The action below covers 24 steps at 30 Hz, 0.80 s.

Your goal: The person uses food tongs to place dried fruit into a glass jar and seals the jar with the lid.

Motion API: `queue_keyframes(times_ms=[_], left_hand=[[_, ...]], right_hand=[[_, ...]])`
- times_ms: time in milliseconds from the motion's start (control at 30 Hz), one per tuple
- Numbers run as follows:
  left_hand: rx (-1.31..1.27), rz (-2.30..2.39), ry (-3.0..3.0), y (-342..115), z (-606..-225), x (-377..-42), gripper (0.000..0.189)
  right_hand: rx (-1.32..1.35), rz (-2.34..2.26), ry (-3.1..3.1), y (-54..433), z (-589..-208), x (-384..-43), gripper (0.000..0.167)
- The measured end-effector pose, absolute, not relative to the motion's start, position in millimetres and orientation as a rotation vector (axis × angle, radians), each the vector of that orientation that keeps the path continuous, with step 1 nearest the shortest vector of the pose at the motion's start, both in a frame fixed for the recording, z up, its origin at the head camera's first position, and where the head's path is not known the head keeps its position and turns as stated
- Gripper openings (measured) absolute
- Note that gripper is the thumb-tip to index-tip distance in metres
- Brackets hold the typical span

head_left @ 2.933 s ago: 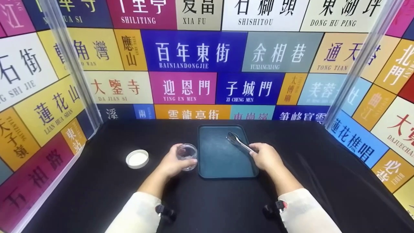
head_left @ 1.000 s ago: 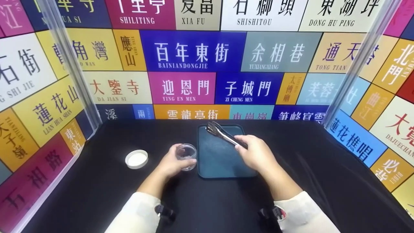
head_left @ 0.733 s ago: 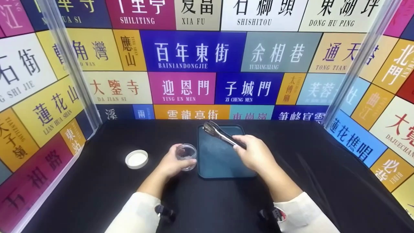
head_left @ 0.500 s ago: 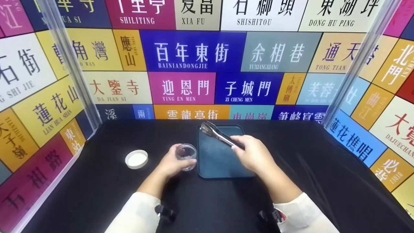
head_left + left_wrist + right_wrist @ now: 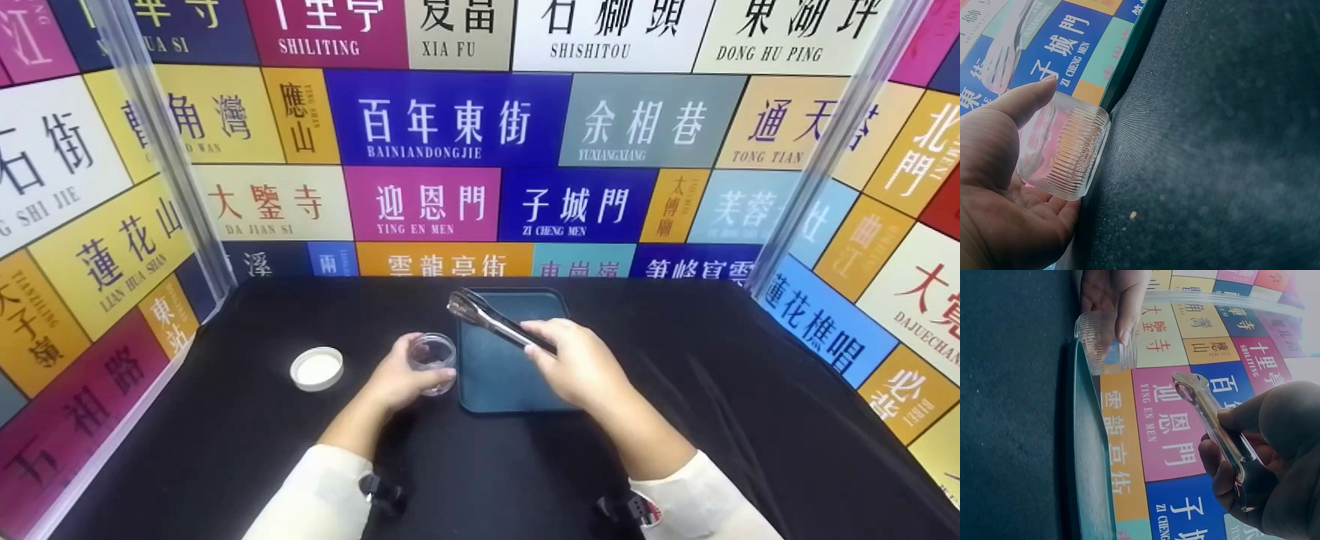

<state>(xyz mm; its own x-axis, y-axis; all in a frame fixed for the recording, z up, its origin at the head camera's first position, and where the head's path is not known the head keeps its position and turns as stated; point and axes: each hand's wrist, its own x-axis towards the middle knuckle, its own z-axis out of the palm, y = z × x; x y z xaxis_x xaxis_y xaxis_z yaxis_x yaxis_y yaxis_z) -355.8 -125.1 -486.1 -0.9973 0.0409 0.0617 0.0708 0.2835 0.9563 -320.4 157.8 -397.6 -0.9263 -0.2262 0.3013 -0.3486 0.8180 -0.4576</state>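
Note:
My left hand [image 5: 401, 376] grips a small clear jar [image 5: 433, 352] just left of the tray, thumb on the near side. In the left wrist view the jar [image 5: 1069, 149] shows ribbed sides and stands upright on the black cloth. My right hand [image 5: 577, 364] holds metal serving tongs [image 5: 499, 322], with fingers and thumb squeezing the arms together. Raised above the tray's far left part, the tongs' head points left, behind the jar. In the right wrist view the tongs [image 5: 1207, 410] appear nearly closed; I cannot tell whether anything is pinched in their tips.
Beneath the tongs lies a dark teal rectangular tray [image 5: 502, 382]. A round white lid [image 5: 317, 369] rests on the black tablecloth [image 5: 480, 480] to the left. Printed panels [image 5: 450, 120] with clear corner posts enclose the table at the back and sides.
My right hand has lifted the tongs from over the tray's right side and carried them left toward the jar. The left hand and jar have stayed in place.

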Motion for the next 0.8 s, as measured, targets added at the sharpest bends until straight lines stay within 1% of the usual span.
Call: queue_keyframes(times_ms=[367,567,800], left_hand=[[-0.115,-1.834,-2.5,-126.1,-486.8,-354.7,0.095],[-0.135,-1.887,-2.478,-125.4,-486.4,-355.0,0.092],[-0.158,-1.899,-2.47,-125.2,-486.1,-355.5,0.089]], right_hand=[[0.521,0.74,-2.755,147.8,-396.7,-307.9,0.037],[0.583,0.73,-2.751,142.1,-397.1,-301.4,0.037],[0.591,0.712,-2.771,138.4,-397.1,-297.7,0.037]])
